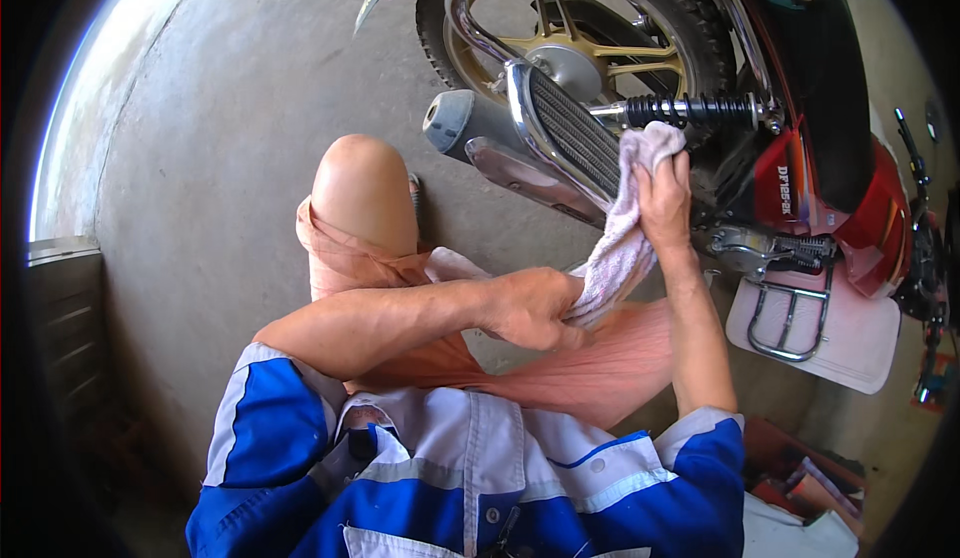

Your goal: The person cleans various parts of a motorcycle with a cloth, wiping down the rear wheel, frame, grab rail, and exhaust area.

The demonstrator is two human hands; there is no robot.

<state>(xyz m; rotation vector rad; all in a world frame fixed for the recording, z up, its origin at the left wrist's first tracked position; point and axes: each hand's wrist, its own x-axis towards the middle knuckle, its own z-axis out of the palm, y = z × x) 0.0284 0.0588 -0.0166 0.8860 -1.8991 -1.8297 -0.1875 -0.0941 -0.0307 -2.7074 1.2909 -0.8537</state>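
A long pale pink terry towel [626, 235] is stretched between my hands beside a motorcycle. My right hand [666, 201] grips its bunched upper end, close to the rear shock absorber [686, 110] and the inner end of a chrome-framed footboard [577, 130] with a ribbed pad. Lower and to the left, my left hand [540, 309] is closed around the towel's lower part above my lap. A loose tail of towel [454, 264] shows behind my left forearm. Under the footboard runs the muffler [517, 168] with its grey end cap. The towel hides the footboard's inner end.
The motorcycle's spoked rear wheel [574, 59] and knobby tyre are at the top. Its red side panel [780, 183] bears lettering. A white board [862, 333] lies under a chrome guard [787, 321]. Red items [810, 475] are at lower right. Concrete floor [225, 122] extends left.
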